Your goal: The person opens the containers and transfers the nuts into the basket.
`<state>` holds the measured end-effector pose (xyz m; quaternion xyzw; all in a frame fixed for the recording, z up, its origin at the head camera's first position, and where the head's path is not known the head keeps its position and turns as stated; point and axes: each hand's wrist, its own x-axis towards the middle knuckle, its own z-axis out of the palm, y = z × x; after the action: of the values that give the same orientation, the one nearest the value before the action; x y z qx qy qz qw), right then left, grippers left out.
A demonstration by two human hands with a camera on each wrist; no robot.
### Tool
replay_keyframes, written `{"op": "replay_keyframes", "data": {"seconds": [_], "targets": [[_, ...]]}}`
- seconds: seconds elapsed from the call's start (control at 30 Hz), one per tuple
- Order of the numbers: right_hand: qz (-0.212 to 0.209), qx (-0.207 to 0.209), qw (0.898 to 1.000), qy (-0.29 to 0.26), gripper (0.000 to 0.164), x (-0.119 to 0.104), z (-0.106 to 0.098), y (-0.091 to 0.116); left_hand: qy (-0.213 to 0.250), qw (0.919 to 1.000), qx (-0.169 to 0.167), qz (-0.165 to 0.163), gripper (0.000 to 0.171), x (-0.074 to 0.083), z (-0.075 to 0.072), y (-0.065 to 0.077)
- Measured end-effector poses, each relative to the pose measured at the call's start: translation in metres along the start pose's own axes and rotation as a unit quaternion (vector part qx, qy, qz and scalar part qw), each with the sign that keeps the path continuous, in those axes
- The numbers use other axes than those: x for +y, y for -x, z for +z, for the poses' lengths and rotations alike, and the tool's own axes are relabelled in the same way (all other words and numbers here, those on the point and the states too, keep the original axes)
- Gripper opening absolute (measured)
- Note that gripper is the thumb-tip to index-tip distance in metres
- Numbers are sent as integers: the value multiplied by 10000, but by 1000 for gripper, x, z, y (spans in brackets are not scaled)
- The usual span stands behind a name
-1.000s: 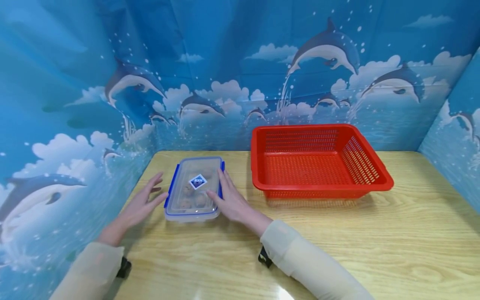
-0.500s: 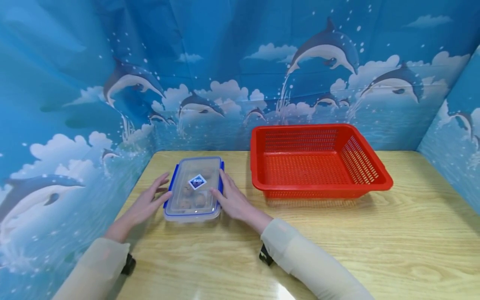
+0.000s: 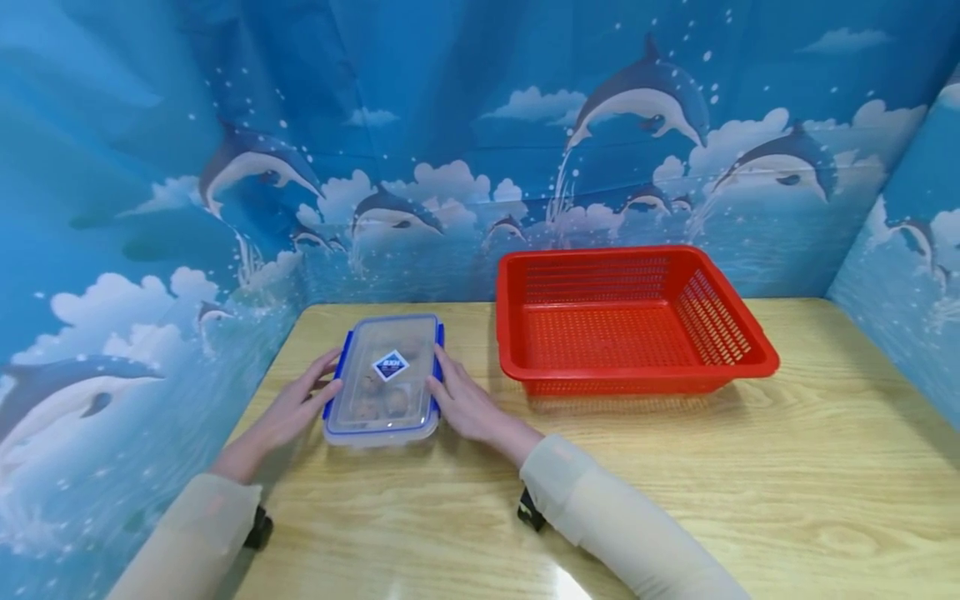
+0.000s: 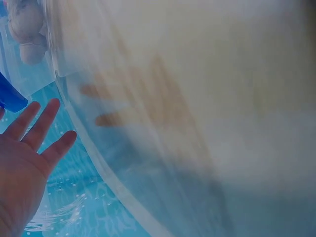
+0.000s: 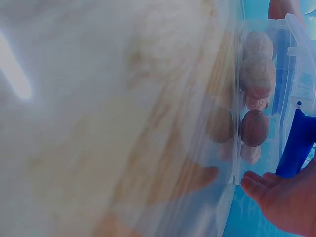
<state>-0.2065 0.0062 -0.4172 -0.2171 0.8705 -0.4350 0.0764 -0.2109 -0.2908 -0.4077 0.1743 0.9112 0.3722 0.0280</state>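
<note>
A clear lidded food box (image 3: 408, 337) with blue side latches stands at the left of the table. Brown round walnuts (image 5: 255, 127) show through its wall. At its left side is my left hand (image 3: 292, 408), thumb touching the lid's edge. In the left wrist view, that hand's fingers (image 4: 42, 123) are straight and spread beside a blue latch (image 4: 11, 95). My right hand (image 3: 467, 406) lies along the right side, thumb at the rim and extended fingers against the edge. The right wrist view has its fingers below a blue latch flap (image 5: 295, 148) that tilts outward.
A red perforated plastic basket (image 3: 637, 372) stands to the right of the box on the wood-grain table (image 3: 675, 483). A dolphin-print backdrop (image 3: 465, 83) rises behind the table and along both sides.
My left hand has come in to the right and now touches the box's left edge. The right hand has slid slightly down the right edge, its thumb drawing back from the lid.
</note>
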Motion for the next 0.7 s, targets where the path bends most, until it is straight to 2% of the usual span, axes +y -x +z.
{"op": "replay_keyframes", "data": {"seconds": [0.37, 0.53, 0.7], "targets": [[40, -59, 10000, -30, 61, -1, 1, -2, 55, 9997, 111, 200, 52, 2, 2, -2], [-181, 9, 9991, -370, 59, -1, 3, -4, 115, 9995, 146, 251, 50, 3, 6, -4], [-201, -1, 9961, -865, 57, 0, 6, -4, 244, 9985, 252, 427, 48, 4, 8, -4]]}}
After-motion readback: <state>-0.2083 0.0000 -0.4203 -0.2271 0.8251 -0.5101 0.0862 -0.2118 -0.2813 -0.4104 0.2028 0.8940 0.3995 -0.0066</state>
